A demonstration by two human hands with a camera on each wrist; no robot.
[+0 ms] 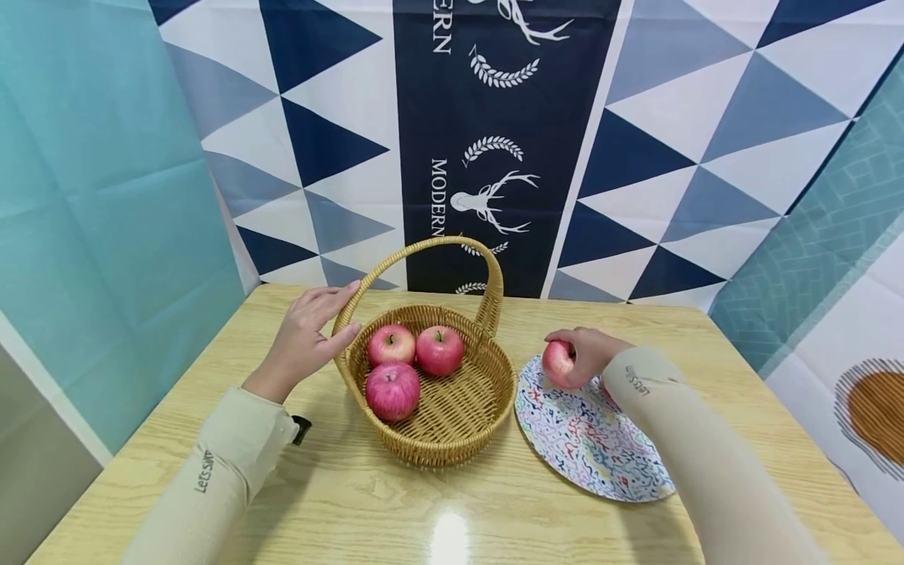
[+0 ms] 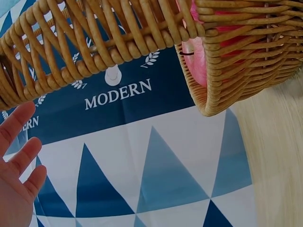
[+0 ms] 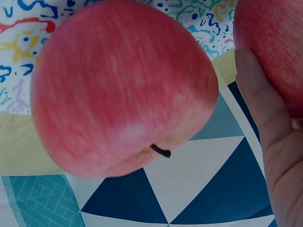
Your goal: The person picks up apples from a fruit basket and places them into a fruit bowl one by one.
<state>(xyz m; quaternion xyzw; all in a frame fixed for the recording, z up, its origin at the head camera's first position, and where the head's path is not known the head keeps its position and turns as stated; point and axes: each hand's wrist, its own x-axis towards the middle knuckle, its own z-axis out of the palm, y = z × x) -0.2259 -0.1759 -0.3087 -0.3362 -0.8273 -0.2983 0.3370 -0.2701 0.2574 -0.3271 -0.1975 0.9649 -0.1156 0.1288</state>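
My left hand (image 1: pixel 307 333) is at the left side of a wicker basket (image 1: pixel 452 451), its fingers extended against the arched handle (image 1: pixel 424 245). In the left wrist view those fingers (image 2: pixel 28 153) look spread, not curled round the handle. Three red apples sit inside the basket, such as a darker one (image 1: pixel 392 391) at the front. Over the far left part of a round patterned mat (image 1: pixel 586 451), my right hand (image 1: pixel 593 351) grips an apple (image 1: pixel 556 363). Another apple (image 3: pixel 123 90) fills much of the right wrist view; the right arm mostly hides it in the head view.
Everything stands on a light wooden table (image 1: pixel 339 502). Behind it hangs a cloth (image 1: pixel 339 102) with triangles, deer heads and lettering. A teal cloth (image 1: pixel 120 196) covers the left side. A small black object (image 1: pixel 300 430) shows at my left cuff.
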